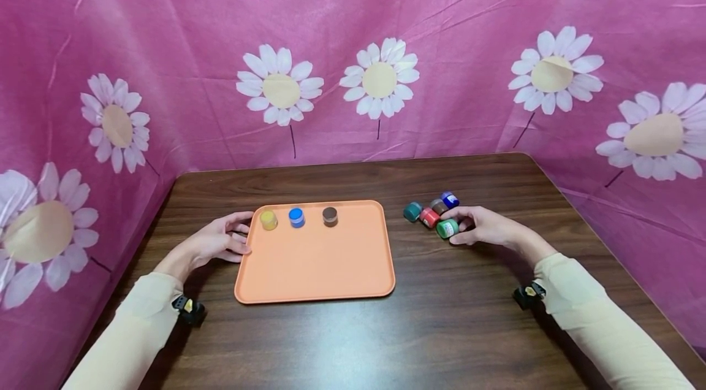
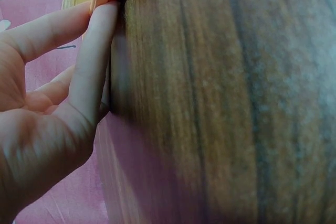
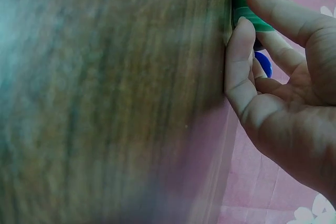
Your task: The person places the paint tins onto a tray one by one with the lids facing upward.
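Note:
My right hand (image 1: 485, 227) pinches a small green paint jar (image 1: 447, 229) between thumb and fingers, at the near side of a cluster of jars. The right wrist view has the thumb on its green lid (image 3: 241, 4). Touching or close around it are a teal jar (image 1: 412, 212), a red jar (image 1: 429, 217), a brown jar (image 1: 439, 206) and a dark blue jar (image 1: 450, 199). My left hand (image 1: 217, 240) rests its fingertips against the left rim of an orange tray (image 1: 314, 267). Along the tray's far side stand yellow (image 1: 268, 220), blue (image 1: 296, 217) and dark brown (image 1: 330, 216) jars.
Everything lies on a dark wooden table (image 1: 353, 341). A pink cloth (image 1: 331, 3) with white daisies hangs behind the table and along both sides. Each wrist wears a black strap-on device, such as the one on the right wrist (image 1: 529, 295).

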The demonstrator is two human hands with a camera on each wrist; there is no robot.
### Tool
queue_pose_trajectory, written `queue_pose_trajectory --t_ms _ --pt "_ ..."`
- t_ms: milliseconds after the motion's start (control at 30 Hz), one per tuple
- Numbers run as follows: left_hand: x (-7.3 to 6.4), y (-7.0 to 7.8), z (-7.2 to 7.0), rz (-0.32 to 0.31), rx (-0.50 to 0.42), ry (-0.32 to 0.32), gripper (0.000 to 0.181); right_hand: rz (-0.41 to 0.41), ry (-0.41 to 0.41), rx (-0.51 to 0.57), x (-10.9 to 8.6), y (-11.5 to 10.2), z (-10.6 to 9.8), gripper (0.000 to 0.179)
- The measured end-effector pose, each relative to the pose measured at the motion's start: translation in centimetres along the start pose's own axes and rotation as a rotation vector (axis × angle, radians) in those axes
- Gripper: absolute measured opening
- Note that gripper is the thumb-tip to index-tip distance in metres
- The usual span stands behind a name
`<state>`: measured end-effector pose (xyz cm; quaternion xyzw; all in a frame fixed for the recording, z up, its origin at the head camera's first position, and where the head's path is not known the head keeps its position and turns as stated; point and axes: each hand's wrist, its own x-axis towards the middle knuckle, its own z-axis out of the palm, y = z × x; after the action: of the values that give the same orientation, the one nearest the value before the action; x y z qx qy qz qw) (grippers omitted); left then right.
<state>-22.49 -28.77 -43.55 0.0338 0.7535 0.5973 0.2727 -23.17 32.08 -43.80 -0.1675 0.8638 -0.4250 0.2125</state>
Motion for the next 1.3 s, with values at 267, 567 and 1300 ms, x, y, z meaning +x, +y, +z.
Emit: queue_pose_trajectory --t_ms 267,567,1300 --pt "-0.07 0.09 0.08 0.003 -0.007 -0.002 0.093 -0.022 -0.007 -0.007 -0.02 -0.26 0.08 0.056" --pt "-0.08 0.18 0.06 0.002 -0.014 -0.006 0.094 -0.008 -0.030 0.045 0.04 -0.49 -0.03 0.054" --pt "0.04 -0.04 -0.02 -0.003 -0.007 -0.002 0.093 -0.010 -0.032 0.051 0.28 -0.25 -0.09 0.050"
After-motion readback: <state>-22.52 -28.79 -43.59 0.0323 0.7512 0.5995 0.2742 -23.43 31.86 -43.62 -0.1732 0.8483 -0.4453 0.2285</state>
